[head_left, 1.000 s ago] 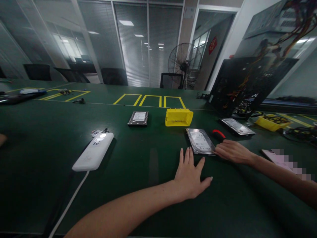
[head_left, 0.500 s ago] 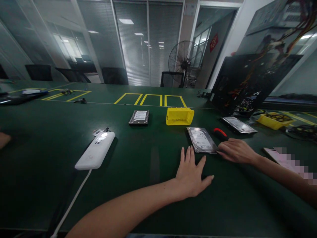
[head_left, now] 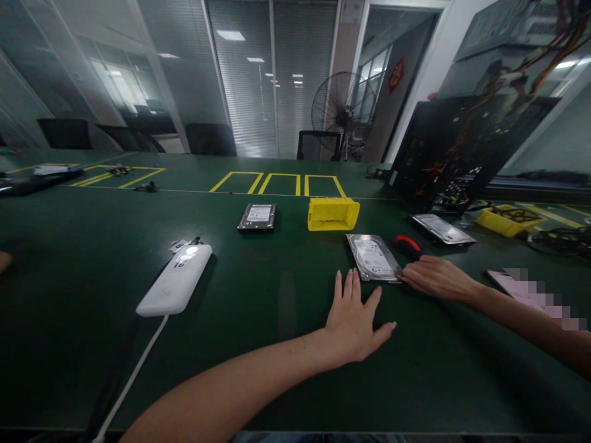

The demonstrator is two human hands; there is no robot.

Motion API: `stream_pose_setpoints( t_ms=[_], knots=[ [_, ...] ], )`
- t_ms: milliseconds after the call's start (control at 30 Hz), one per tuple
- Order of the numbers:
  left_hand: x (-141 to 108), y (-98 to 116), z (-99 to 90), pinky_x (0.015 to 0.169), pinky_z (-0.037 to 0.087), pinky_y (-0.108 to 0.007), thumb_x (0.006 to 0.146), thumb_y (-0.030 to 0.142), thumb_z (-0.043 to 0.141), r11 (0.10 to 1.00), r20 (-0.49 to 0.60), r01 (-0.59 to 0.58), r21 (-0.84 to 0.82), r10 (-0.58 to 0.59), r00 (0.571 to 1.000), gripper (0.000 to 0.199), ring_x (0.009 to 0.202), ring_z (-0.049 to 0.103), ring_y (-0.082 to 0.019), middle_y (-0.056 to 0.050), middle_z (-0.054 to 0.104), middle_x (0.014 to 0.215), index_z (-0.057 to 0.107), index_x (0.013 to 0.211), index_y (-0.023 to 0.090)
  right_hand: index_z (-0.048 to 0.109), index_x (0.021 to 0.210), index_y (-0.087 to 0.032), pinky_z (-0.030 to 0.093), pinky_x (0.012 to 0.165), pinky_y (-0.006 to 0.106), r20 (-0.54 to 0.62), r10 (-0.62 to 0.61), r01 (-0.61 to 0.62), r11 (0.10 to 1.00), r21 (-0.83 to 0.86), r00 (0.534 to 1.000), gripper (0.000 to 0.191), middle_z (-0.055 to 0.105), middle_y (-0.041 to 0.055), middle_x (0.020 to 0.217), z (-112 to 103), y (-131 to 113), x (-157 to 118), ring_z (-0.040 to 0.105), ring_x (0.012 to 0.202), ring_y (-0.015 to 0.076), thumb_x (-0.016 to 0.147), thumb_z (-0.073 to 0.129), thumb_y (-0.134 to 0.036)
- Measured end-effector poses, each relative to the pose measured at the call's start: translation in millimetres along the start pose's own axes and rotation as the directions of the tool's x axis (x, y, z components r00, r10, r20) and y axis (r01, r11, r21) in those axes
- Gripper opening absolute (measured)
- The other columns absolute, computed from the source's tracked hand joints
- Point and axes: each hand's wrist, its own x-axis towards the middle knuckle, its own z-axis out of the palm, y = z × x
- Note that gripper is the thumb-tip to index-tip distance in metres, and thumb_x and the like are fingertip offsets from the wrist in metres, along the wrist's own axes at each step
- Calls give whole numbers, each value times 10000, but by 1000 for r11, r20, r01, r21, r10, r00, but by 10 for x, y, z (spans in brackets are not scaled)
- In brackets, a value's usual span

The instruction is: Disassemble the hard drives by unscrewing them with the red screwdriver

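A silver hard drive [head_left: 372, 257] lies label up on the green table, directly ahead of me. My left hand [head_left: 353, 320] rests palm down just in front of it, fingers spread, with the fingertips close to its near-left corner. At the drive's near-right corner, my right hand [head_left: 431, 277] is closed around a tool with a red-and-black handle [head_left: 407, 243]. The handle sticks out beyond the fist toward the back; the tool's working end is hidden. Fingertips of that hand meet the drive's corner, though contact is hard to confirm.
Behind stand a yellow bin [head_left: 333, 215] and a second hard drive [head_left: 257, 217]. A third drive [head_left: 442, 229] lies right, before an open computer case [head_left: 462, 147]. A white power bank [head_left: 178, 280] with cable is left; a phone [head_left: 521, 289] lies beside my right forearm. Another hand [head_left: 4, 261] shows far left.
The whole view has shifted slightly. The red-and-black handle has tilted a little relative to my right hand. My left hand keeps its place beside the drive.
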Motion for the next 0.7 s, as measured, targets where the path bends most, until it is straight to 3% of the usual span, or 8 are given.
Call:
stream_pose_setpoints(
  t_ms=[267,533,700],
  knots=[
    [-7,-1,18,1125,34,-544,894,631,217,1000,-12,-7,-11,7,1000,720,1420,55,-329,-168,159,1534,299,1447,178,504,806,-180,319,657,303,71,-136,131,989,75,988,178,569,19,680,-21,133,38,472,591,150,925,372,-177],
    [7,-20,38,1123,38,-557,891,639,205,1000,-16,-12,-2,12,1000,730,1418,66,-339,-157,162,1537,290,1451,179,534,874,-167,343,629,274,74,73,-84,985,152,995,159,624,28,721,34,39,-24,537,606,135,928,422,-266],
    [3,-16,14,1122,52,-557,888,641,195,1000,-15,-7,-5,7,1000,731,1419,73,-333,-147,177,1535,293,1450,183,546,842,-172,334,606,272,46,58,-63,992,109,997,190,619,21,682,6,6,1,522,570,125,942,394,-229]
  ],
)
